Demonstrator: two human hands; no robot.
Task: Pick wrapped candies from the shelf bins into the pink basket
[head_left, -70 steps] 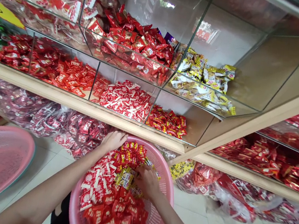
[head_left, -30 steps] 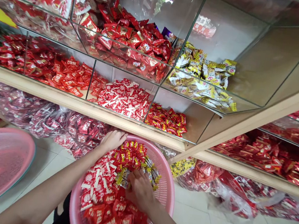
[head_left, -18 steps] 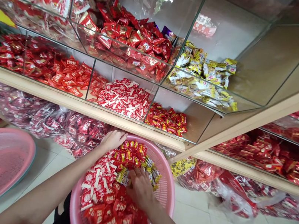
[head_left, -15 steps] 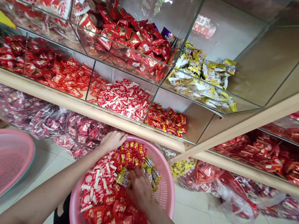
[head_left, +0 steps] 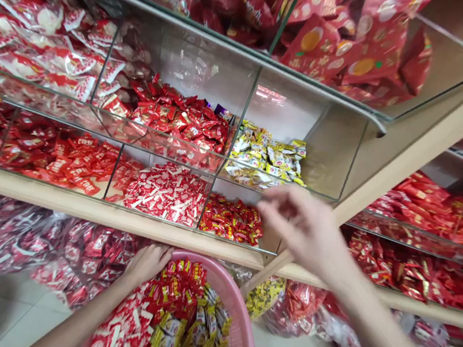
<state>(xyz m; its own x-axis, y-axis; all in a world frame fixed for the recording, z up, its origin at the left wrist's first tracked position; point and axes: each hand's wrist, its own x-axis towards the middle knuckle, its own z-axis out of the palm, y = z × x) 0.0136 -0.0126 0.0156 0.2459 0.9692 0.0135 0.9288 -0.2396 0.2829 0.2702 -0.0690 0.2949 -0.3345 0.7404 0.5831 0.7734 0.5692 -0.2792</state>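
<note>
Pink basket: our left hand touches rim, clamp unclear; steady it.
Right hand: fingers and thumb apart near yellow packets; skirt the glass divider.

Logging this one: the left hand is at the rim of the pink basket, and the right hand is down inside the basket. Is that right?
Not quite: the right hand is outside the pink basket. The head view shows it held up in front of the shelves. The left hand is at the rim, as you say.
</note>
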